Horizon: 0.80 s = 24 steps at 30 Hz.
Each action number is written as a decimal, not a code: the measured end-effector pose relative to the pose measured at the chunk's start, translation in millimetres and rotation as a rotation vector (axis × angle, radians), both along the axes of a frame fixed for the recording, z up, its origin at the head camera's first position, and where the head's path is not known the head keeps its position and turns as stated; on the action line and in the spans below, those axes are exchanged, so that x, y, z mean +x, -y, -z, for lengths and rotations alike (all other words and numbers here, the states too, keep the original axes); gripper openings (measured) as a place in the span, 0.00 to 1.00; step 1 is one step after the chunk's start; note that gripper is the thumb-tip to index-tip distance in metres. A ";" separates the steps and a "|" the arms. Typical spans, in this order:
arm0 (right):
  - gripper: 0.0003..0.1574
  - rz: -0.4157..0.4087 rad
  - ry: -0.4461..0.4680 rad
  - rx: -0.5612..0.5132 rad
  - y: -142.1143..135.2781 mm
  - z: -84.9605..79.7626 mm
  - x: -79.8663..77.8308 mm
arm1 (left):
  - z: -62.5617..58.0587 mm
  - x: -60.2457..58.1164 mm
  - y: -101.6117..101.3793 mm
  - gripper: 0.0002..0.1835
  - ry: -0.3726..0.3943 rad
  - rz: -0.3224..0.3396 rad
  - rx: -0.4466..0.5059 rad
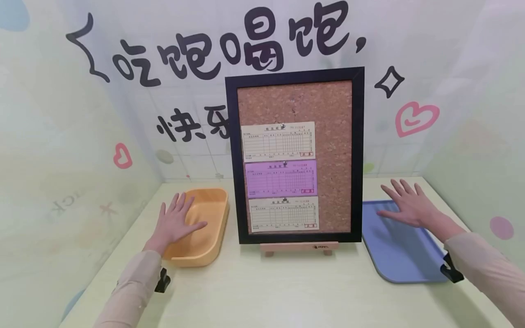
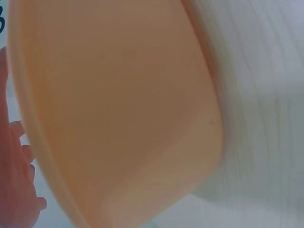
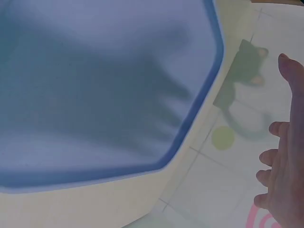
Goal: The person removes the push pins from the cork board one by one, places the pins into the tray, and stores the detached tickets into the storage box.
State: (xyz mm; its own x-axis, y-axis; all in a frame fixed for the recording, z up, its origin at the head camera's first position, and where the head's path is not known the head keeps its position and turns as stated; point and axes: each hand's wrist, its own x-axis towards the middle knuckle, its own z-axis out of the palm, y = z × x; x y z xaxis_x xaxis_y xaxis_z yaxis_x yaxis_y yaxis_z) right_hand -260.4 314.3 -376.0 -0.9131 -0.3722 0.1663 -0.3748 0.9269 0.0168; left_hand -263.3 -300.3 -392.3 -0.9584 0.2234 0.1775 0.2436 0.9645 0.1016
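My left hand is spread flat above the orange tray, holding nothing. In the left wrist view the tray's side fills the middle, with the left hand at the left edge. On the right, my right hand hovers with fingers spread over the blue tray. Its shadow falls on the blue tray's floor in the right wrist view, where the right hand shows at the right edge.
Between the trays a black-framed cork board stands on a small wooden easel. Pinned down its left side are a cream slip, a purple slip and another cream slip. A wall with lettering rises behind the table.
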 end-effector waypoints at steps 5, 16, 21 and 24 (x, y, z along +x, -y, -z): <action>0.52 -0.007 0.031 -0.059 1.3 -7.4 -1.0 | -7.1 -2.1 -2.7 0.51 -0.021 -0.002 0.002; 0.50 -0.020 0.056 -0.199 4.3 -24.4 -3.4 | -23.9 -8.6 -21.9 0.51 -0.065 0.044 0.107; 0.49 -0.023 0.046 -0.234 6.1 -28.9 -3.9 | -32.1 -9.8 -33.6 0.51 -0.110 0.078 0.137; 0.49 -0.024 0.049 -0.278 8.1 -33.1 -2.8 | -37.9 -11.0 -41.1 0.51 -0.135 0.097 0.168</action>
State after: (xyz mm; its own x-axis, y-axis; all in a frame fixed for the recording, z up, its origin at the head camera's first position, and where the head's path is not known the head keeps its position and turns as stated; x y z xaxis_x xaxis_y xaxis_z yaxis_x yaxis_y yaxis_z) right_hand -263.2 306.2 -342.9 -0.9140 -0.3405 0.2205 -0.3910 0.8842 -0.2556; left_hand -274.3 -259.2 -354.4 -0.8989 0.2701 0.3449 0.3570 0.9080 0.2193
